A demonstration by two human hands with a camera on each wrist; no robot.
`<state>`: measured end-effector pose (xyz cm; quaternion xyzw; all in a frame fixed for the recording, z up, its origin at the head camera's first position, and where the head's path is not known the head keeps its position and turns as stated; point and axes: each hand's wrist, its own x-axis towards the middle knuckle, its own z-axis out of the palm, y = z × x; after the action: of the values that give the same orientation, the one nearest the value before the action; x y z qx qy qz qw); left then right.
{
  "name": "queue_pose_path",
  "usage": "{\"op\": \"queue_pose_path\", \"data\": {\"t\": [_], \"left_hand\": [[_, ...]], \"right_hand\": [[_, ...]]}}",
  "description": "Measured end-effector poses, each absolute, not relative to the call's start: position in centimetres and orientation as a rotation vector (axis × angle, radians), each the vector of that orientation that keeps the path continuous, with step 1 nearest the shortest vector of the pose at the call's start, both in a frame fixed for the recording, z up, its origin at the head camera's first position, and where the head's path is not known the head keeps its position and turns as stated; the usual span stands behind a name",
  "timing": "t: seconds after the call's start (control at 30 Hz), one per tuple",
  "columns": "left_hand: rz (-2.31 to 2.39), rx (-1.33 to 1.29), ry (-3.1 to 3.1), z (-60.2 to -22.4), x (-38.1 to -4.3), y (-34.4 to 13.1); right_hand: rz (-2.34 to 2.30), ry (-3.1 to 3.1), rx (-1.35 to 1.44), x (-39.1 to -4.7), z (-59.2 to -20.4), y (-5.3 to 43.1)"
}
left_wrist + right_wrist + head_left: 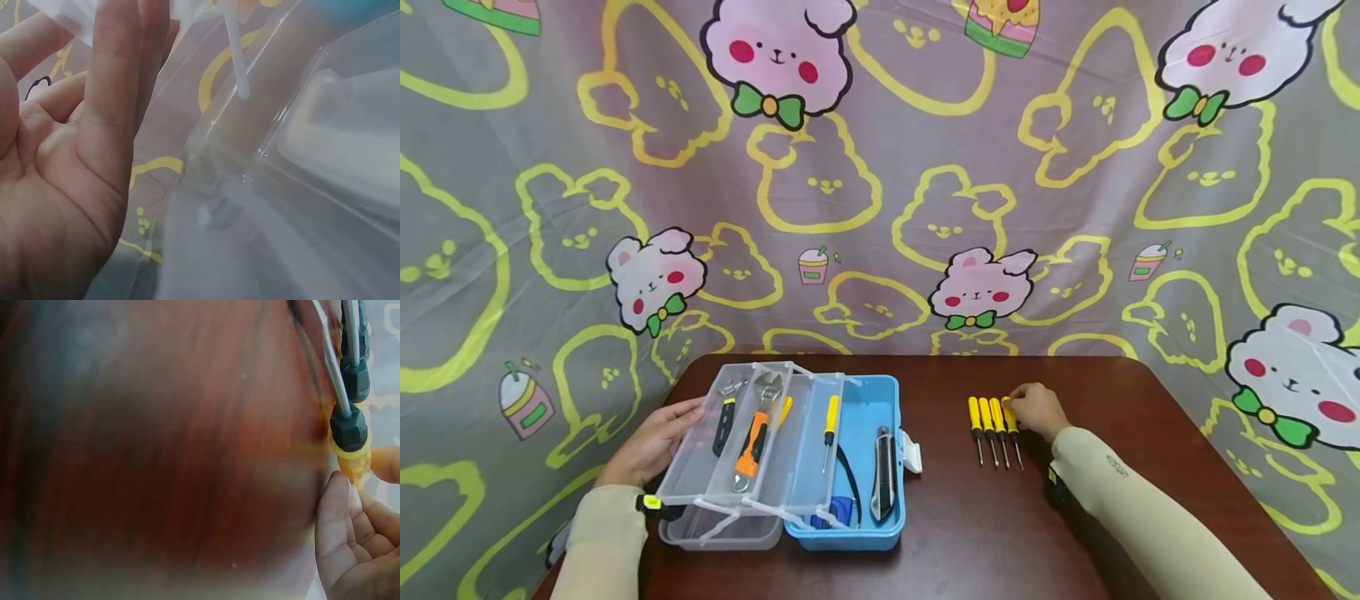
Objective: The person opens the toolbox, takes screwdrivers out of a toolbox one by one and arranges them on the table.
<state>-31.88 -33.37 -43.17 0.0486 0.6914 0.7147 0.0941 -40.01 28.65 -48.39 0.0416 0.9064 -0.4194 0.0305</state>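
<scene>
Several screwdrivers with yellow handles lie side by side on the table, shafts toward me. My right hand [1036,408] pinches the handle of the rightmost screwdriver [1011,417] between thumb and fingers; its black collar and yellow handle [353,459] show in the right wrist view. At the left, my left hand [651,442] holds the outer edge of the clear tray [696,475] of an open blue toolbox [887,392]. Its palm and long fingers [112,81] stand beside the clear plastic in the left wrist view. That tray carries an orange-handled adjustable wrench [752,446] and a black-handled wrench [724,425].
A utility knife [883,475] and a blue object [835,510] with a black strap lie in the toolbox. Another yellow screwdriver [831,425] shows in the tray's right part. A white latch [912,454] juts out right. Patterned cloth [880,208] hangs behind the table [940,533].
</scene>
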Motion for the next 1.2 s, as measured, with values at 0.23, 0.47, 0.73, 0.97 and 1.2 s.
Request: {"op": "queue_pose_path", "data": {"t": [0.23, 0.47, 0.73, 0.97, 1.2], "left_hand": [[2.122, 0.157, 2.064, -43.53, -32.01, -33.41], [2.142, 0.2, 2.036, -43.54, -32.01, -33.36], [2.137, 0.165, 2.042, -43.48, -31.99, -33.32], [2.138, 0.168, 2.023, -43.53, -31.97, -33.39], [2.139, 0.167, 2.038, -43.51, -31.93, -33.32]], "right_hand": [[-1.289, 2.799, 0.124, -39.87, -48.31, 28.59], [-1.258, 2.814, 0.125, -39.86, -48.21, 28.66], [-1.184, 2.835, 0.122, -40.0, -48.53, 28.85], [-1.142, 2.841, 0.111, -40.14, -48.82, 28.93], [-1.109, 2.86, 0.068, -40.0, -48.33, 28.9]]}}
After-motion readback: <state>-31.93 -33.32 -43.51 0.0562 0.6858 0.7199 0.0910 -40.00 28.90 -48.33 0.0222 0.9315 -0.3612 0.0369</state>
